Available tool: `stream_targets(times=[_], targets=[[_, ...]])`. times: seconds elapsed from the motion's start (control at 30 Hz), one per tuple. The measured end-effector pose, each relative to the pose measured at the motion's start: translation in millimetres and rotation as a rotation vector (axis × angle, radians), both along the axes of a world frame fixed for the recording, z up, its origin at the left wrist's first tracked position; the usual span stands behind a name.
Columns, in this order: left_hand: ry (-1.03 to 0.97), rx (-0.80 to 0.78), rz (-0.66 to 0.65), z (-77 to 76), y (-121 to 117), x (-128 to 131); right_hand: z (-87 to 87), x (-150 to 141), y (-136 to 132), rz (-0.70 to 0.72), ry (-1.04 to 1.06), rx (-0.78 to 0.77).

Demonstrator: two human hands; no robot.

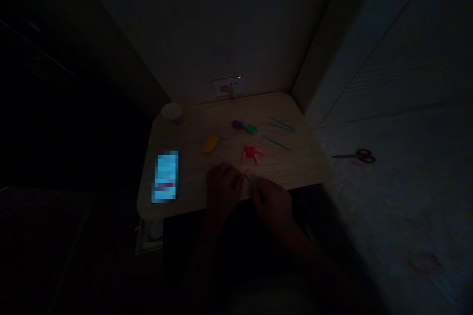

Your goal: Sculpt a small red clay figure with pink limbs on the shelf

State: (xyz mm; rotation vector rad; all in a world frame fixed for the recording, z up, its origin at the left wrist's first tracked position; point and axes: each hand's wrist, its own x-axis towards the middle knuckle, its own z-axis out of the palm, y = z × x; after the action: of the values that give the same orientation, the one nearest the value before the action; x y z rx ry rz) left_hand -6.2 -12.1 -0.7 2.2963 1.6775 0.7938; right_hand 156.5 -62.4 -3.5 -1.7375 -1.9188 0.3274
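Note:
Both hands meet at the table's near edge. My left hand (224, 187) is closed, its fingertips pinching near an orange and pink bit (247, 173). From there a thin greenish stick (250, 180) runs to my right hand (272, 202), whose fingers are closed around its other end. Dim light hides exactly how the bits join. Just beyond the hands lies a red piece with pink strips (251, 151) spreading from it. Farther back are a purple piece (237, 124) and a green piece (252, 129). A yellow-orange piece (210, 144) rests to the left.
Several thin blue sticks (277, 143) lie at the right of the wooden table (306, 167). A lit phone (165, 176) sits at the left, with a cup (172, 111) behind it. Scissors (354, 156) lie on the pale surface to the right. A wall socket (228, 87) is at the back.

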Motion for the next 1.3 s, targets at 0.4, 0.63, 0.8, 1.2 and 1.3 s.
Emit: stream_targets(times=[0.4, 0.63, 0.8, 1.2, 1.3], targets=[[0.012, 0.012, -0.026, 1.6, -0.7, 0.1, -4.5, 0.4, -2.7, -0.041, 0.021, 0.075], [-0.016, 0.037, -0.005, -1.0, -1.2, 0.9, -2.3, -2.0, 2.0, 0.007, -0.018, 0.038], [-0.005, 0.040, -0.002, -0.6, -1.1, 0.8, -5.7, -0.3, 2.9, -0.009, 0.000, 0.060], [-0.031, 0.043, -0.004, -0.9, -1.8, 1.3, -7.1, 4.1, 3.2, -0.033, 0.065, 0.080], [-0.040, 0.035, -0.023, -1.1, -1.8, 1.1, -9.9, 12.3, 4.3, -0.026, 0.096, 0.116]])
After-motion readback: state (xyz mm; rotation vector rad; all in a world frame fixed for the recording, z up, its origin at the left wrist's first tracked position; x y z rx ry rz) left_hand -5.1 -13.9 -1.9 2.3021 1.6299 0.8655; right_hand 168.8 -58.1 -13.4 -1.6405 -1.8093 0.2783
